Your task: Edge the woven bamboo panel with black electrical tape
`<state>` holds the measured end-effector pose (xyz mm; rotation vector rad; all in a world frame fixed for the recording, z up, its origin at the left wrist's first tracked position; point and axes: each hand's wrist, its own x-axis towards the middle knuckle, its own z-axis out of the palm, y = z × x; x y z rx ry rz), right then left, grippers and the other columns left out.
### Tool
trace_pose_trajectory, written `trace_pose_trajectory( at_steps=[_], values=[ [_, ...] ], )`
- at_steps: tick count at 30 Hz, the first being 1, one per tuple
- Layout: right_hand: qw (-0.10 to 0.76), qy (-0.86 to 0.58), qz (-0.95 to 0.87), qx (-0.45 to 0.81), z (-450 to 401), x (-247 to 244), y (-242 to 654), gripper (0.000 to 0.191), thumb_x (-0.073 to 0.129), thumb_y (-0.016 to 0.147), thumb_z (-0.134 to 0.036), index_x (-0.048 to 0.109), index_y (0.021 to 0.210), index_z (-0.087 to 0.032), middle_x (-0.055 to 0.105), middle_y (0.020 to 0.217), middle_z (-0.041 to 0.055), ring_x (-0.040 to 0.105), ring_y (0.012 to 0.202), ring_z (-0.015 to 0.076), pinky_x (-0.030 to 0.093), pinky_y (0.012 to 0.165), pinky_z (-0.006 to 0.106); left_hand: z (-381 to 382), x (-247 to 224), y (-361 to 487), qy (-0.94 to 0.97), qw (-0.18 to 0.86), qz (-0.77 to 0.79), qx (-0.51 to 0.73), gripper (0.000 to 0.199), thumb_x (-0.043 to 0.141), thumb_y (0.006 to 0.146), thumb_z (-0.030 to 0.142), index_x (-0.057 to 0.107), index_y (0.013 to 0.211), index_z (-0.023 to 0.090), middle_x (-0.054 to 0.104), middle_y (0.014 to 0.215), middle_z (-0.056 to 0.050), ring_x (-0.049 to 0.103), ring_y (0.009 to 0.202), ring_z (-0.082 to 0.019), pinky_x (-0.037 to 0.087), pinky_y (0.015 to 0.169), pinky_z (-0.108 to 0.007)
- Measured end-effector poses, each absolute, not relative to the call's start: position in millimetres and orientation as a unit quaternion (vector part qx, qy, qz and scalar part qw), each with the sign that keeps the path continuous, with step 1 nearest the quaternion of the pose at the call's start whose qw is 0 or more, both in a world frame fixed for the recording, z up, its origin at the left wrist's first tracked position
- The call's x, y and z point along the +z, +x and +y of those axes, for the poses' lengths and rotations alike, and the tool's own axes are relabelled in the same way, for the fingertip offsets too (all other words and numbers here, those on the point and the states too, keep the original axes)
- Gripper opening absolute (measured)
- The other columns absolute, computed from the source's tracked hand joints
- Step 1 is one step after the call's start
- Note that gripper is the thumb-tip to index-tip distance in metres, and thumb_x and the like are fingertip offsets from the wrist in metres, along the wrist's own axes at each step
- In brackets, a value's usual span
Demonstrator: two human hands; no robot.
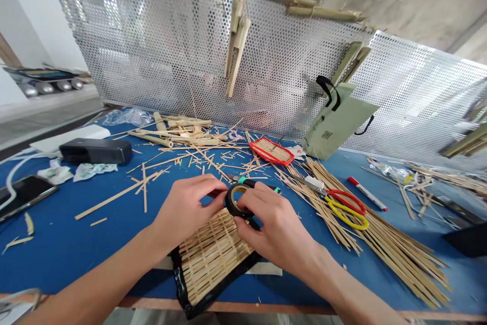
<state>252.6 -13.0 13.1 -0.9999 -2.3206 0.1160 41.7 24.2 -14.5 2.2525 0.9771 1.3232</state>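
Note:
A woven bamboo panel (213, 254) with black tape along its left and lower edges lies at the table's front edge. Above its far end, my right hand (266, 213) grips a roll of black tape (236, 200), fingers curled over its right side. My left hand (196, 203) is closed in a pinch at the roll's left side; what lies between its fingertips is too small to make out. Just behind the hands is a dark and green cutter (258, 184). A pale flat strip (266, 268) shows beneath the panel.
Scissors (344, 206) with red and yellow handles lie on long bamboo strips (395, 254) at right, near a red-capped marker (367, 194). Farther back are a red-edged woven piece (271, 151), bamboo scraps (182, 132) and a green bag (338, 122). A black box (96, 151) sits left.

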Motion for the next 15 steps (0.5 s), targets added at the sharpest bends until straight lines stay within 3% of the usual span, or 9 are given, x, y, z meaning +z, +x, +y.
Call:
trace_pose_trajectory(
  at_steps=[5, 10, 13, 15],
  values=[
    [0.314, -0.382, -0.867, 0.065, -9.3, 11.2, 251.2, 0.016, 0.062, 0.084, -0.009, 0.053, 0.083, -0.022, 0.061, 0.081, -0.0002, 0.048, 0.080, 0.0186, 0.036, 0.069, 0.031, 25.2, -10.0, 39.3, 0.792, 0.187, 0.377, 0.443, 0.014, 0.059, 0.094, 0.021, 0.070, 0.085, 0.019, 0.070, 0.081, 0.002, 0.064, 0.071, -0.011, 0.048, 0.068, -0.023],
    [0.321, -0.417, -0.824, 0.211, 1.7, 16.1, 262.9, 0.014, 0.057, 0.080, -0.009, 0.058, 0.083, -0.022, 0.061, 0.080, -0.0028, 0.049, 0.078, 0.0163, 0.038, 0.073, 0.030, 32.6, -4.7, 34.8, 0.702, 0.438, 0.411, 0.383, 0.012, 0.060, 0.087, 0.027, 0.066, 0.078, 0.021, 0.065, 0.066, 0.005, 0.059, 0.063, -0.013, 0.044, 0.062, -0.024],
    [0.311, -0.427, -0.797, 0.293, 10.1, 15.2, 269.4, 0.007, 0.061, 0.088, -0.021, 0.060, 0.081, -0.022, 0.060, 0.079, -0.0027, 0.048, 0.078, 0.0158, 0.037, 0.071, 0.029, 36.4, -4.8, 35.9, 0.641, 0.528, 0.400, 0.389, 0.014, 0.061, 0.086, 0.031, 0.064, 0.077, 0.021, 0.059, 0.062, 0.005, 0.054, 0.059, -0.013, 0.042, 0.061, -0.025],
    [0.319, -0.432, -0.781, 0.319, 14.4, 13.2, 272.1, 0.020, 0.066, 0.091, -0.034, 0.060, 0.078, -0.021, 0.059, 0.077, -0.0025, 0.046, 0.076, 0.0154, 0.036, 0.071, 0.030, 37.3, -5.1, 36.9, 0.617, 0.551, 0.400, 0.396, 0.014, 0.060, 0.085, 0.031, 0.063, 0.075, 0.021, 0.056, 0.062, 0.005, 0.050, 0.058, -0.012, 0.039, 0.060, -0.025]
  ],
)
